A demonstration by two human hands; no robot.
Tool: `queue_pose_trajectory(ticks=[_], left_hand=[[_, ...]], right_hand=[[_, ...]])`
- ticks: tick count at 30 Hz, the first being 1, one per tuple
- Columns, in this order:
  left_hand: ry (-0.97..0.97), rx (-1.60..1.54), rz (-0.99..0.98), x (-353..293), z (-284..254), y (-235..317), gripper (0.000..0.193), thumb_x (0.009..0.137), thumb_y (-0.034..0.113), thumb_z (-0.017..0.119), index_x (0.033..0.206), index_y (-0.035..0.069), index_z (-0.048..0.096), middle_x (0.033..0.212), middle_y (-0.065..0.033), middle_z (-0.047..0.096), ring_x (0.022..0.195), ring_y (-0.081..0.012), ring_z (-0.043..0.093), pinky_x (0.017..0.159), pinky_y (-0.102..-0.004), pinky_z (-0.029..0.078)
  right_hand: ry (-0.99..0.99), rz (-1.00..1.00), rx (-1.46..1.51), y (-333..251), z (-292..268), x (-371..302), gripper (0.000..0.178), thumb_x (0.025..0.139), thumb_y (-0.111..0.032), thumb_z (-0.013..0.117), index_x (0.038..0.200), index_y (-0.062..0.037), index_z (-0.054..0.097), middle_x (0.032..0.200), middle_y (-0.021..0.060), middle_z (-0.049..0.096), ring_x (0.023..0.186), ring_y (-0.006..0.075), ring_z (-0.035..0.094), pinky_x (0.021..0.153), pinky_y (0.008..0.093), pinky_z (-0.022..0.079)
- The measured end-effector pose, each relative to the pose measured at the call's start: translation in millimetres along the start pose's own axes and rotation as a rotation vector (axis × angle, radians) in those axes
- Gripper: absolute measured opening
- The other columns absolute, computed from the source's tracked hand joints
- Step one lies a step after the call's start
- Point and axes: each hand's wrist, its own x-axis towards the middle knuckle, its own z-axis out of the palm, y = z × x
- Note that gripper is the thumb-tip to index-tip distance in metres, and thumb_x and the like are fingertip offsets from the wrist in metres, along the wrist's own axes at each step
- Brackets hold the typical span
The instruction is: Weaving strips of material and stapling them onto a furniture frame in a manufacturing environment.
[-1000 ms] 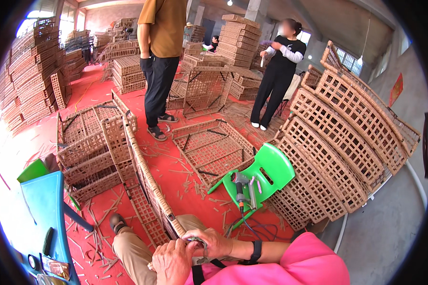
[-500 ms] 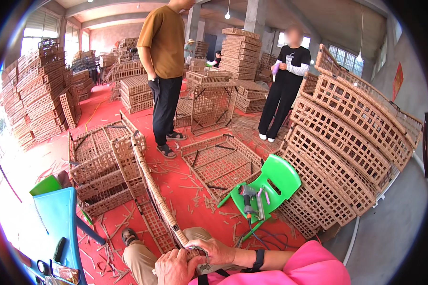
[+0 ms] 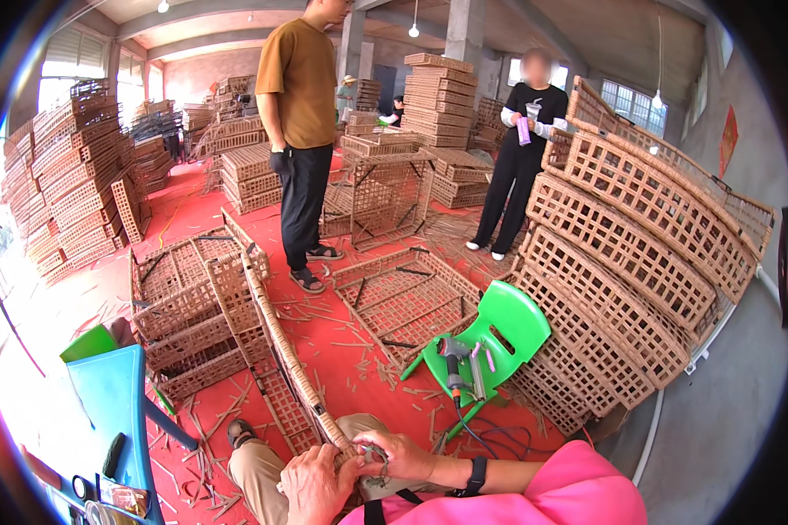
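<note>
Our left fingers grip a tan, latticed wicker frame, near end hidden; our right fingers' hold we cannot tell

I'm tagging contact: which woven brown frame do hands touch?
The nearest brown woven frame, its wrapped rim meeting the left hand and right hand; others are farther.

Pink sleeve, black wristband, tan trousers, dark shoe.

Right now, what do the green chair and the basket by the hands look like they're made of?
The green chair looks like hard plastic: smooth, faintly shiny, with a moulded slot. The basket looks woven from matte brown strips, criss-crossed with gaps; rattan or plastic, I can't tell.
</note>
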Motion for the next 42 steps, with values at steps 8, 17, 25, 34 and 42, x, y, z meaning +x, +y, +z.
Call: queue_pose_trajectory(ticks=[8, 17, 25, 34, 42], left_hand=[[0.032, 0.011, 0.044, -0.3, 8.6, -5.0, 0.036, 0.083, 0.039, 0.074, 0.081, 0.004, 0.064, 0.074, -0.0113, 0.064, 0.074, -0.0318, 0.065, 0.068, -0.0434, 0.048], [0.01, 0.032, 0.029, -0.4, 5.0, -5.8, 0.035, 0.082, 0.038, 0.075, 0.08, 0.004, 0.063, 0.072, -0.0114, 0.063, 0.073, -0.0314, 0.065, 0.069, -0.0429, 0.049], [0.051, -0.006, 0.073, 1.4, 9.1, -8.9, 0.032, 0.083, 0.036, 0.074, 0.081, 0.006, 0.063, 0.075, -0.0129, 0.063, 0.074, -0.0344, 0.064, 0.067, -0.0457, 0.049], [-0.024, 0.074, 0.199, -3.7, 5.2, -17.7, 0.034, 0.083, 0.036, 0.075, 0.093, 0.008, 0.059, 0.085, -0.011, 0.059, 0.081, -0.0302, 0.061, 0.074, -0.041, 0.047], [0.136, 0.319, 0.188, -17.3, 12.0, -30.3, 0.044, 0.076, 0.028, 0.077, 0.111, 0.008, 0.061, 0.096, -0.0066, 0.059, 0.09, -0.0257, 0.059, 0.083, -0.0394, 0.042]], right_hand=[[0.018, -0.108, -0.147, 17.2, 10.8, -5.2, 0.055, 0.077, -0.032, 0.085, 0.116, -0.0035, 0.059, 0.102, 0.0131, 0.067, 0.091, 0.0322, 0.07, 0.075, 0.0387, 0.057], [0.017, -0.082, -0.134, 12.1, 19.1, 0.9, 0.063, 0.075, -0.037, 0.086, 0.12, -0.0021, 0.058, 0.103, 0.0152, 0.068, 0.094, 0.033, 0.069, 0.081, 0.0395, 0.056], [-0.116, 0.212, -0.128, 19.6, 24.0, -9.4, 0.061, 0.077, -0.051, 0.079, 0.112, -0.0043, 0.061, 0.106, 0.0173, 0.065, 0.105, 0.0375, 0.063, 0.095, 0.0472, 0.047], [-0.152, 0.289, 0.025, 28.9, 26.8, -15.3, 0.063, 0.079, -0.052, 0.077, 0.117, -0.0033, 0.063, 0.12, 0.0268, 0.062, 0.121, 0.0456, 0.054, 0.107, 0.0549, 0.039], [0.029, -0.04, 0.109, 38.3, 28.3, 6.3, 0.061, 0.073, -0.044, 0.086, 0.111, -0.0035, 0.06, 0.087, 0.0149, 0.068, 0.073, 0.0347, 0.067, 0.064, 0.04, 0.053]])
